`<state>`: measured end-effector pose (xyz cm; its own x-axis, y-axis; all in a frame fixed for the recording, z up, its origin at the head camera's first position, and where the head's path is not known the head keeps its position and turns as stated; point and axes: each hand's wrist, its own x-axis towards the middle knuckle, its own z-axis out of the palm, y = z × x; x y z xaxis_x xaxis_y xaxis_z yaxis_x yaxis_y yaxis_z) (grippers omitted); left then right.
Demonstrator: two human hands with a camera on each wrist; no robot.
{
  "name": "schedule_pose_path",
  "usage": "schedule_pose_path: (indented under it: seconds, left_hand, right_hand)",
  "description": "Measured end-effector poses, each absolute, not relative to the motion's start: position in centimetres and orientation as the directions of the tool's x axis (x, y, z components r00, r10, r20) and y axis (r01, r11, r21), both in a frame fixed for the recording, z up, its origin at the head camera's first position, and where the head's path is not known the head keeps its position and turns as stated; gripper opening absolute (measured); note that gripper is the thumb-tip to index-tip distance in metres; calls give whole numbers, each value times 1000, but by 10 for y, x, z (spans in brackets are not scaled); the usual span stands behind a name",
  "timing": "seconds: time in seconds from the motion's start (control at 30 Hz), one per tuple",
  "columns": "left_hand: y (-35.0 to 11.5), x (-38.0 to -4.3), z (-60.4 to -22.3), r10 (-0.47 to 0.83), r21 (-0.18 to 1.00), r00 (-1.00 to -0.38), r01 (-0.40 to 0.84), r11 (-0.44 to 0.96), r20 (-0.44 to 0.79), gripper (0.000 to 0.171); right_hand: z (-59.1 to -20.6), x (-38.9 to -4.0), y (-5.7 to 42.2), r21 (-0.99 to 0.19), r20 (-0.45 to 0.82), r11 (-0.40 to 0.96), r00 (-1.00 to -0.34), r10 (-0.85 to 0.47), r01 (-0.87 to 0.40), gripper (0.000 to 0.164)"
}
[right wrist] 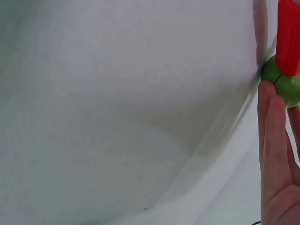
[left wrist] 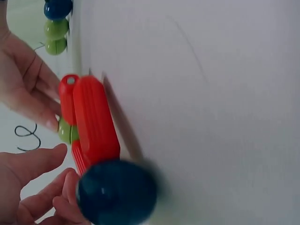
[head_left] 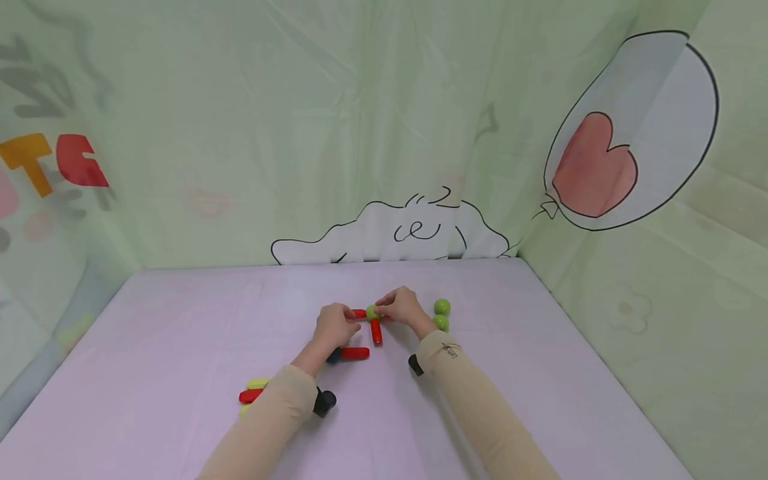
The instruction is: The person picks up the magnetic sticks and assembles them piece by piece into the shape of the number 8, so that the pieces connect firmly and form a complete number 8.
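A green ball [head_left: 373,311] has red rods around it, one red rod [head_left: 376,331] pointing toward me and another red rod [head_left: 359,313] to its left. My right hand [head_left: 403,308] pinches the green ball from the right; in the right wrist view its fingertips [right wrist: 276,103] lie against the ball. My left hand [head_left: 336,325] hovers by the left rod, thumb [left wrist: 49,159] and fingers spread apart with nothing held between them. Nearer me, a dark blue ball [left wrist: 117,192] joins another red rod [left wrist: 96,117], partly hidden under my left hand in the head view.
Two green balls [head_left: 442,307] lie right of my right hand; the left wrist view shows a blue ball [left wrist: 57,8] beside them. Yellow and red rods [head_left: 251,396] sit partly behind my left sleeve. A printed curtain [head_left: 312,133] stands behind the table [head_left: 180,333].
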<state>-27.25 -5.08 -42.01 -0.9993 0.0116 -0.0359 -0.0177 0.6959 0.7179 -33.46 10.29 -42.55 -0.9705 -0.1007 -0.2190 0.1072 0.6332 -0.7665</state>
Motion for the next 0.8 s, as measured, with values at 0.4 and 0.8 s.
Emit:
schedule_pose_path:
  seconds: [0.4,0.8]
  left_hand:
    - [-88,-266,-416,12,611,-973,-135,780,-230,74]
    - [-103,-254,-414,90,654,-933,-173,736,-348,79]
  right_hand:
    - [-424,-331,101,-761,-205,642,-974,-95,98,18]
    - [-423,-330,101,-745,-223,657,-971,-81,117,19]
